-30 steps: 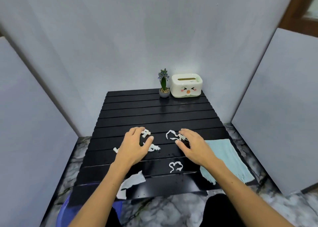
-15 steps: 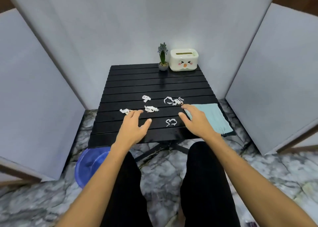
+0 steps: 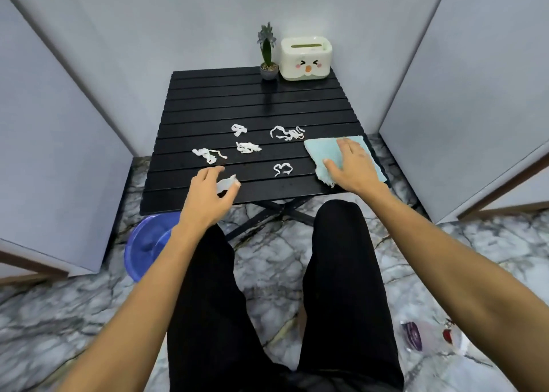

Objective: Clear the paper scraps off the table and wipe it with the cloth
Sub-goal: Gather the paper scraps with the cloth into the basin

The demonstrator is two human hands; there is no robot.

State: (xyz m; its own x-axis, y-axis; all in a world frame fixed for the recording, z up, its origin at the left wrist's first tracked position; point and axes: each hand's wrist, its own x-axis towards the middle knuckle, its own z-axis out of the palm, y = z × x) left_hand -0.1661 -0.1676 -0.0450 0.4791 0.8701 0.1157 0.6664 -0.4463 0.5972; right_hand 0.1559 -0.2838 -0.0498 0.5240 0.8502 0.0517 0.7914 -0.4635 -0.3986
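Several white paper scraps lie on the black slatted table (image 3: pixel 255 100): one at the left (image 3: pixel 208 154), one in the middle (image 3: pixel 248 147), one farther back (image 3: pixel 238 129), a long curly one (image 3: pixel 287 133) and a small one near the front (image 3: pixel 282 169). My left hand (image 3: pixel 211 197) pinches a flat paper scrap (image 3: pixel 225 184) between thumb and fingers at the table's front left. My right hand (image 3: pixel 352 165) rests flat, fingers spread, on the light blue cloth (image 3: pixel 323 150) at the front right corner.
A small potted plant (image 3: pixel 268 54) and a cream tissue box (image 3: pixel 306 58) with a face stand at the table's far edge. A blue basin (image 3: pixel 148 240) sits on the marble floor under the front left corner. Grey panels close in both sides. My legs are below.
The view has pulled back and up. My right hand slid right onto the cloth. My left hand moved toward the front edge and took hold of a flat paper scrap.
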